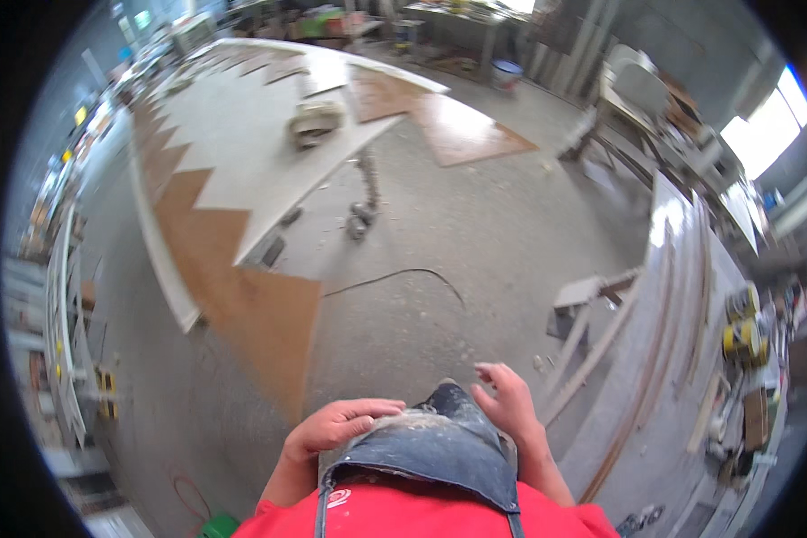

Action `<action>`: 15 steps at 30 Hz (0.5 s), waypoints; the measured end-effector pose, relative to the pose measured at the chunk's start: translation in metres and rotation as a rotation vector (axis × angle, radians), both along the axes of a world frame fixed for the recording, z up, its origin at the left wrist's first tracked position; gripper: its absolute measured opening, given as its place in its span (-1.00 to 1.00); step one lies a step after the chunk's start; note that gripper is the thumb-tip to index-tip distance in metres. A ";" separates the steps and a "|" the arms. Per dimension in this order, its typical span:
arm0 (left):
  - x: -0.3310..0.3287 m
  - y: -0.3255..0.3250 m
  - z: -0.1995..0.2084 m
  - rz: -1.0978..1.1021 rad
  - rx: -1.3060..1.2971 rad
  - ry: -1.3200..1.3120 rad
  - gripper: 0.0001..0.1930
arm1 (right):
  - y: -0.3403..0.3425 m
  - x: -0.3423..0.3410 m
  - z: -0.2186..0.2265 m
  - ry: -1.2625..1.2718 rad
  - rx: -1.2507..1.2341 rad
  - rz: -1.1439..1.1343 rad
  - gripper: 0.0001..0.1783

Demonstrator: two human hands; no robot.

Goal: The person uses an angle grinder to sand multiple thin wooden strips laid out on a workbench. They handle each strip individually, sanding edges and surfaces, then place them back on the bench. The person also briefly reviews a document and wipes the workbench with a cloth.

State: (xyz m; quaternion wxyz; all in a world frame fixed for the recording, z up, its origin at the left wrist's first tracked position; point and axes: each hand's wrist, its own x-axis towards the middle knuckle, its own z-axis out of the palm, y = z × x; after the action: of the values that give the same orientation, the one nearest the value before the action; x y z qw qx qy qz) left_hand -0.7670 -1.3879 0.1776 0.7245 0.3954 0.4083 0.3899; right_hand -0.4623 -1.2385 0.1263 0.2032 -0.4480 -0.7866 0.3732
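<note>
At bottom centre, both hands sit on a dusty dark apron (439, 444) worn over a red shirt (394, 511). L hand (339, 423) lies flat on the apron's top edge, fingers loose, gripping nothing. R hand (507, 399) is at the apron's right side w/ fingers half curled, prob. empty; blur hides detail. Zigzag-cut board (242, 296) lies well apart, ahead-left on the concrete floor (439, 233).

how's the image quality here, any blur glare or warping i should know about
Head view: strong fisheye warp, so the edges of the white panel and the bench bow toward the black rim; the window at upper right is blown out with glare; left hand and right hand on the apron are slightly motion-soft; shelves near the left rim are smeared; light is even, shadows faint.
</note>
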 end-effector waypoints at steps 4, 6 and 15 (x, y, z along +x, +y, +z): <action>0.038 0.081 0.013 -0.004 -0.056 -0.003 -0.48 | 0.066 0.053 0.012 0.049 0.005 -0.116 -0.60; 0.051 0.129 0.015 -0.060 -0.058 0.066 -0.48 | 0.101 0.077 0.011 0.048 0.009 -0.191 -0.60; 0.051 0.331 -0.021 0.022 -0.039 0.452 -0.55 | 0.257 0.100 -0.015 0.126 -0.195 -0.246 -0.61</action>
State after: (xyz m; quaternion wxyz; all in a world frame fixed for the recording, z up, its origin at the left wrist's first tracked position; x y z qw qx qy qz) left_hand -0.7159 -1.0567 0.1569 0.6179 0.4540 0.5720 0.2914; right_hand -0.3623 -0.9813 0.1111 0.2517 -0.5341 -0.6716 0.4476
